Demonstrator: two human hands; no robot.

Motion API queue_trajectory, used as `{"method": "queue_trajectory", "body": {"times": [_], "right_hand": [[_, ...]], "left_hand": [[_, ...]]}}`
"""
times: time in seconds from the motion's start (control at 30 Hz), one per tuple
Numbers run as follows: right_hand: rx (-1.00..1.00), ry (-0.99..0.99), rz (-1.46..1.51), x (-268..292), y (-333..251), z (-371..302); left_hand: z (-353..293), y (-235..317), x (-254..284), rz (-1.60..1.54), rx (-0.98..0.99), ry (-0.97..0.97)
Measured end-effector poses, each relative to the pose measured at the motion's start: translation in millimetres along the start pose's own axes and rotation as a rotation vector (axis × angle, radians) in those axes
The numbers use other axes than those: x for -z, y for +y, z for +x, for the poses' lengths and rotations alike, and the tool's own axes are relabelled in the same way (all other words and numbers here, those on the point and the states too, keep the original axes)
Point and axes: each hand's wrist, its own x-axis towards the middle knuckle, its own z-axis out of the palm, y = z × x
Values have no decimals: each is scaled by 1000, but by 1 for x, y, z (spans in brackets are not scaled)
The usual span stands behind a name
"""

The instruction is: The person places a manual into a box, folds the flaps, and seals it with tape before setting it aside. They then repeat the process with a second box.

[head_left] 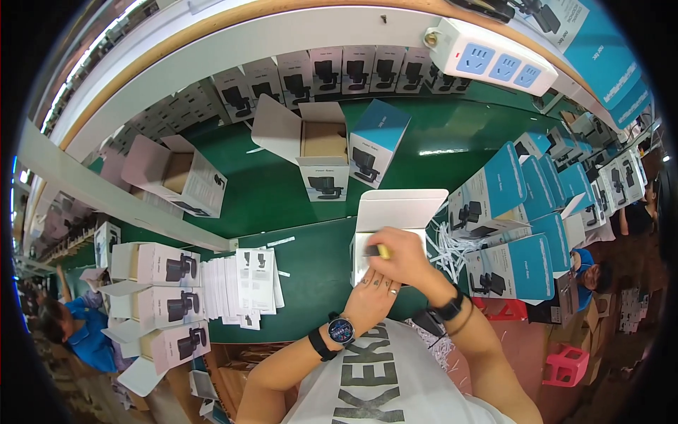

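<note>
A white carton [401, 210] stands on the green bench in front of me with its lid flap raised at the back. Closed over a short black-and-yellow tool [383, 251], my right hand [404, 258] is above the carton's opening. What kind of tool it is, I cannot make out. My left hand [373, 300] lies against the carton's near side, fingers stretched out and close together, their tips beside my right hand. Both hands hide much of the carton's inside.
Printed leaflets [256, 279] lie stacked at left, beside open cartons [169, 266]. An open carton [323, 180] and a blue-topped one [381, 138] stand behind. Blue-flapped cartons [508, 268] and shredded paper [452, 247] are at right. A power strip [494, 60] hangs above. People work on both sides.
</note>
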Motion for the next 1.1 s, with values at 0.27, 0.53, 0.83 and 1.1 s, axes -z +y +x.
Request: {"method": "queue_trajectory", "body": {"times": [0.27, 0.53, 0.83, 1.1], "right_hand": [[-325, 75, -223, 125, 49, -74], [-553, -262, 716, 108, -5, -68], [145, -107, 133, 37, -31, -12], [199, -193, 215, 28, -19, -3]], "left_hand": [[-1, -24, 29, 31, -225, 151], [-4, -20, 63, -496, -49, 143], [-16, -23, 30, -1108, 156, 331], [-19, -31, 30, -1019, 62, 239]]}}
